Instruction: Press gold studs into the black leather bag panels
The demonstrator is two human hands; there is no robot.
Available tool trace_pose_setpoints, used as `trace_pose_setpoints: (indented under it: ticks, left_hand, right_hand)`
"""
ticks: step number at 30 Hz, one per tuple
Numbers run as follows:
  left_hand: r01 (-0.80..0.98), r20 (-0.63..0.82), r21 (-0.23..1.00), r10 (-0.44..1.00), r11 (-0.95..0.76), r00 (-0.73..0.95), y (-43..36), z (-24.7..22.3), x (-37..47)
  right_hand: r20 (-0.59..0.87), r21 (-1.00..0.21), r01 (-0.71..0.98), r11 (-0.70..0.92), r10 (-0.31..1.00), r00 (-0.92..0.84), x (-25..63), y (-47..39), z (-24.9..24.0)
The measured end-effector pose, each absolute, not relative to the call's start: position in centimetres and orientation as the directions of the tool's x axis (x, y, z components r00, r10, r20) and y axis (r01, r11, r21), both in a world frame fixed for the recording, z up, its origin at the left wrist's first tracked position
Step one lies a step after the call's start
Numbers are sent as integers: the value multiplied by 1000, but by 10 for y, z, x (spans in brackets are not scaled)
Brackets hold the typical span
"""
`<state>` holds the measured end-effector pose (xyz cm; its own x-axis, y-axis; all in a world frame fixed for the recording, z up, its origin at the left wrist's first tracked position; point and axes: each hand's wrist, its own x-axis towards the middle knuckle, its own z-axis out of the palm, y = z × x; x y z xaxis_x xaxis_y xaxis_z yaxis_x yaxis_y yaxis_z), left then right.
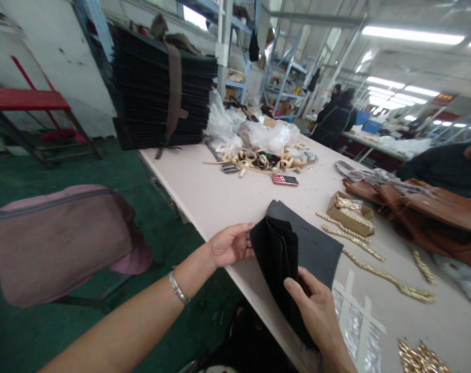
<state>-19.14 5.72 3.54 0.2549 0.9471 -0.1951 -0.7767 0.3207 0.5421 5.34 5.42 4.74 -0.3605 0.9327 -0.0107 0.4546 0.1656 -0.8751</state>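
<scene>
Black flexible panels (272, 254), in layers and bent upward, stand at the table edge in front of me. My left hand (232, 245) is at their left edge, with fingers curled behind the outer panel. My right hand (315, 300) grips their near right side, thumb in front and fingers tucked behind. Beneath and behind them a flat dark sheet (317, 241) with a few loose threads lies on the table. Gold chains (386, 274) lie to the right, close to a small cardboard box (350, 213) of more gold chain.
A tall strapped stack of black panels (142, 88) stands at the table's far left corner. Plastic bags (270, 134), strap scraps and a red phone (285, 180) lie behind. Brown leather pieces (445, 212) sit at right, near a person (449, 166). A cloth-covered seat (64, 238) is left.
</scene>
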Motion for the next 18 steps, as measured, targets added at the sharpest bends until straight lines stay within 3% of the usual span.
trace_pose_setpoints:
  ticks: [11, 18]
  left_hand:
    - [-784, -151, 538, 950, 310, 272, 57, 35, -190]
    - [-771, -251, 545, 942, 329, 224, 55, 38, -190]
  right_hand:
    - [53, -876, 436, 205, 941, -335, 55, 55, 44]
    - [6, -874, 453, 176, 936, -351, 61, 59, 29]
